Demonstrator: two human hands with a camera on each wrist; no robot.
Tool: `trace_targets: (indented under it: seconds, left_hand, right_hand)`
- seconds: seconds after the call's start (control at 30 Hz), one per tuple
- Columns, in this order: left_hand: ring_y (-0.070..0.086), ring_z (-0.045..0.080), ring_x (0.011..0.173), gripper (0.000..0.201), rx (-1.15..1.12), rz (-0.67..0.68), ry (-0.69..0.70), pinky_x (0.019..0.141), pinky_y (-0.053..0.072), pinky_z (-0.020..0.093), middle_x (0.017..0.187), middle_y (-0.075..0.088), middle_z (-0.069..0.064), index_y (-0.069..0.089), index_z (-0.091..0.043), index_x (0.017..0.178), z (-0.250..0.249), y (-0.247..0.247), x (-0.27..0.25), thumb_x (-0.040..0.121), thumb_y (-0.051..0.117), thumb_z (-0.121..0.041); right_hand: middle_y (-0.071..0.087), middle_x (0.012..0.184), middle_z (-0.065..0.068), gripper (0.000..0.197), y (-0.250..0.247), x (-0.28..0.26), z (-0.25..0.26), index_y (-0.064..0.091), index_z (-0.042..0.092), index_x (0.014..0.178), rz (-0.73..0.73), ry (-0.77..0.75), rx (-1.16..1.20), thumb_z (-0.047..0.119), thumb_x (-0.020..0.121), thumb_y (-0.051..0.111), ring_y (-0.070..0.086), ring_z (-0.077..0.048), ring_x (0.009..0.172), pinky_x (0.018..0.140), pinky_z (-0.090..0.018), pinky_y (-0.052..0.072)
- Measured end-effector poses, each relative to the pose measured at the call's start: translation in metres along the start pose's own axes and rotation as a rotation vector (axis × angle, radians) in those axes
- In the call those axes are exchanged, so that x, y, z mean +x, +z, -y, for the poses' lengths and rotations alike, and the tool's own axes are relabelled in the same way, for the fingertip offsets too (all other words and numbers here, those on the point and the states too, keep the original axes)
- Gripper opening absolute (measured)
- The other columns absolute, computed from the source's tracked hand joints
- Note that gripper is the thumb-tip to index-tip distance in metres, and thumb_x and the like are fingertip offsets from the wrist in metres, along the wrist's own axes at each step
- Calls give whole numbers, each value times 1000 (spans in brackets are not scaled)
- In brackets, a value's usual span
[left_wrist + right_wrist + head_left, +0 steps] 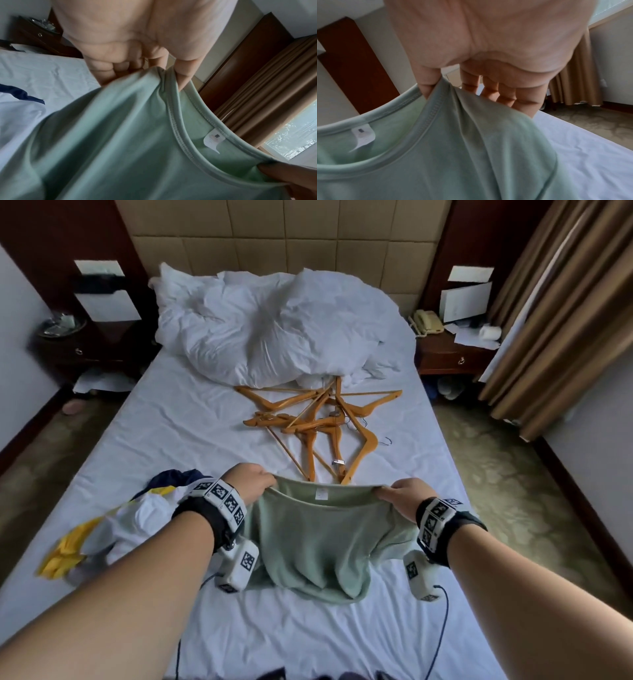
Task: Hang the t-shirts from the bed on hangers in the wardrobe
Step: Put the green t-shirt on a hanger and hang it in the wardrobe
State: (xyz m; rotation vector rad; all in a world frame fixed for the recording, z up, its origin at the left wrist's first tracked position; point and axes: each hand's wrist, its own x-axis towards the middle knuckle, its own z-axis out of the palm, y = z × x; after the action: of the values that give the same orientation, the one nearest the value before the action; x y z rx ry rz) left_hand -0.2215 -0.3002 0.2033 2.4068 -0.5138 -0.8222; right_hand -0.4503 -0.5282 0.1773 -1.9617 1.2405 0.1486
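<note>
Your left hand point(251, 482) and right hand point(406, 497) each pinch the collar of the pale green t-shirt point(318, 546), its hem draping on the white-sheeted bed point(178, 419). Wooden hangers point(320, 419) lie farther; crumpled duvet point(274, 326), padded headboard point(284, 234), brown curtains point(565, 313) right.

My arms were bare to past the elbow, with no sleeves on them. My left grip point(251, 482) and my right grip point(407, 498) wore no gloves or rings. Each wrist carried a black strap point(191, 513) topped by a band of white blocks point(224, 501) printed with black square code markers. Under each wrist, at about six o'clock from the band, hung a white boxy camera unit point(239, 568) with its own square marker; its twin point(419, 575) sat under my right wrist. A thin dark cable point(442, 628) ran from the right unit back toward me.
</note>
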Motion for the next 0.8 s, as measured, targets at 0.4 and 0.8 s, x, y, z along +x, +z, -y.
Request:
trace_targets:
  seconds: [0.4,0.8]
  left_hand:
    - [58,33,86,24,-161,112,52,71,43,36,98,69,19,72,-4,94,3,2,85,98,57,-22]
    - [38,30,67,31,-221,-78,8,59,29,34,66,46,9,47,-11,66,15,-55,98,95,48,-22]
  right_hand:
    - [63,72,-4,38,-11,32,55,70,13,80,-46,94,-210,51,87,68,56,-21,65,60,-29,40]
    - [57,70,-3,28,3,61,136,56,15,70,-34,37,-351,37,87,62,53,-22,64,58,-27,39]
